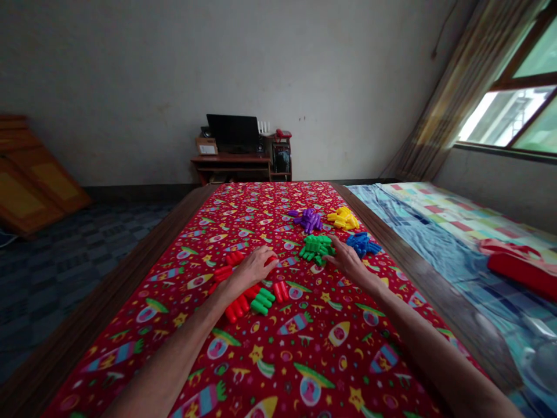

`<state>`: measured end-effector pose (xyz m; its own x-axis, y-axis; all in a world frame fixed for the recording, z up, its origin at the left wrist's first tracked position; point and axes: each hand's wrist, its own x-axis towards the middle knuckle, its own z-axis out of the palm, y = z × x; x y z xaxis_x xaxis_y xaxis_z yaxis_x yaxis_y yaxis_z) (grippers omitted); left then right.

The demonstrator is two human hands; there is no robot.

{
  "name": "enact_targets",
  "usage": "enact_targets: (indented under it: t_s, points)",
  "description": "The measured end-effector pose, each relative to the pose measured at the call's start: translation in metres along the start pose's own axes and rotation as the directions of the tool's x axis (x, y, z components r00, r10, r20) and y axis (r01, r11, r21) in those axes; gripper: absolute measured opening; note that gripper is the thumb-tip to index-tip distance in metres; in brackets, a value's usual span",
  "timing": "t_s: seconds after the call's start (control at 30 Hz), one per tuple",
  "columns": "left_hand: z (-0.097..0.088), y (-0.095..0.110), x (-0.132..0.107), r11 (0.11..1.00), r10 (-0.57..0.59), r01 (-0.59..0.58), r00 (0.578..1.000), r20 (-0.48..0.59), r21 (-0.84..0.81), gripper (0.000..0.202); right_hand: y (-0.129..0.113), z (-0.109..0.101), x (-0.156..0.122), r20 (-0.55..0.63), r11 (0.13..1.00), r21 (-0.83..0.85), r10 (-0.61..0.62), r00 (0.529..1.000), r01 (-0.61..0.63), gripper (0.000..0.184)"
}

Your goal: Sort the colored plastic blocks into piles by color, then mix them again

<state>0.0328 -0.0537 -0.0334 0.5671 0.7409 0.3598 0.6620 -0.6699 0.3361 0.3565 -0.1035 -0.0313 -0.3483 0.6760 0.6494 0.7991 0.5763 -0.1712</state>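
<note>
My left hand (258, 265) is closed around a red plastic piece (271, 260) that shows at its fingertips. Several more red ridged pieces (235, 310) lie below and beside that hand, partly hidden by it. Close by are a green ridged piece (262, 302) and a separate red piece (281, 292). At the right edge of a green pile (315, 248), my right hand (345, 259) has its thumb and fingers apart, nearly touching the pieces. Just beyond that hand sits a blue pile (364, 245). A purple pile (308, 220) and a yellow pile (343, 218) lie farther back.
A red patterned cloth (313, 342) covers the long wooden-edged table (439, 313). On the right is a bed (418, 220) with a red bag (520, 267). A desk (235, 158) with a monitor (234, 133) stands against the wall; a wooden cabinet (35, 180) is at left.
</note>
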Motion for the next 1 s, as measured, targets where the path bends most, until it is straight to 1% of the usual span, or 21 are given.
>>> enact_targets:
  t_s: [0.13, 0.27, 0.37, 0.5, 0.53, 0.6, 0.67, 0.7, 0.73, 0.77, 0.83, 0.93, 1.0]
  points:
    - [-0.001, 0.001, -0.001, 1.0, 0.018, -0.018, 1.0, 0.006, -0.009, 0.021, 0.004, -0.001, -0.015, 0.003, 1.0, -0.018, -0.01, 1.0, 0.01, 0.063]
    - [-0.003, 0.004, 0.0, 1.0, 0.015, -0.015, 1.0, 0.003, 0.007, 0.02, -0.006, -0.01, -0.024, 0.026, 0.997, -0.083, -0.005, 1.0, 0.007, 0.068]
    - [-0.005, 0.006, 0.0, 1.0, 0.002, -0.002, 1.0, 0.001, -0.012, 0.019, -0.015, -0.008, -0.017, 0.07, 0.998, -0.06, -0.003, 0.998, 0.007, 0.07]
    - [-0.005, 0.009, -0.001, 0.999, -0.019, 0.019, 1.0, 0.008, -0.038, 0.019, -0.014, 0.003, -0.003, 0.148, 1.0, -0.001, 0.016, 0.989, -0.016, 0.076]
    - [-0.006, 0.01, -0.002, 0.999, -0.013, 0.013, 1.0, 0.012, -0.044, 0.02, -0.013, 0.004, -0.002, 0.169, 0.999, -0.013, 0.033, 0.985, -0.031, 0.077]
    - [-0.009, 0.012, -0.003, 0.998, 0.007, -0.006, 1.0, 0.013, -0.067, 0.024, -0.014, 0.003, -0.001, 0.19, 0.991, -0.094, 0.107, 0.976, -0.091, 0.078]
    - [-0.016, 0.013, -0.001, 0.996, 0.014, -0.013, 1.0, 0.008, -0.092, 0.029, -0.024, -0.002, -0.002, 0.182, 0.97, -0.195, 0.184, 0.966, -0.148, 0.072]
    - [-0.021, 0.013, 0.001, 0.995, 0.007, -0.006, 1.0, 0.004, -0.098, 0.032, -0.032, -0.005, -0.002, 0.172, 0.962, -0.223, 0.197, 0.965, -0.157, 0.067]
    - [-0.027, 0.01, 0.003, 0.995, -0.01, 0.009, 1.0, -0.006, -0.096, 0.034, -0.042, -0.008, -0.001, 0.164, 0.962, -0.229, 0.186, 0.969, -0.146, 0.061]
    - [-0.033, 0.006, 0.005, 0.996, -0.029, 0.027, 0.999, -0.022, -0.087, 0.036, -0.053, -0.01, 0.0, 0.169, 0.971, -0.21, 0.149, 0.974, -0.112, 0.055]
    - [-0.046, -0.006, 0.007, 0.996, -0.071, 0.066, 0.995, -0.073, -0.059, 0.037, -0.078, -0.008, 0.006, 0.223, 0.993, -0.118, 0.022, 0.974, 0.005, 0.044]
    - [-0.059, -0.029, 0.003, 0.984, -0.179, 0.18, 0.974, -0.142, -0.009, 0.037, -0.113, 0.005, 0.014, 0.316, 0.984, 0.032, -0.174, 0.933, 0.173, 0.035]
    - [-0.062, -0.042, -0.003, 0.969, -0.242, 0.247, 0.96, -0.142, 0.022, 0.036, -0.131, 0.018, 0.018, 0.321, 0.97, 0.063, -0.243, 0.915, 0.236, 0.037]
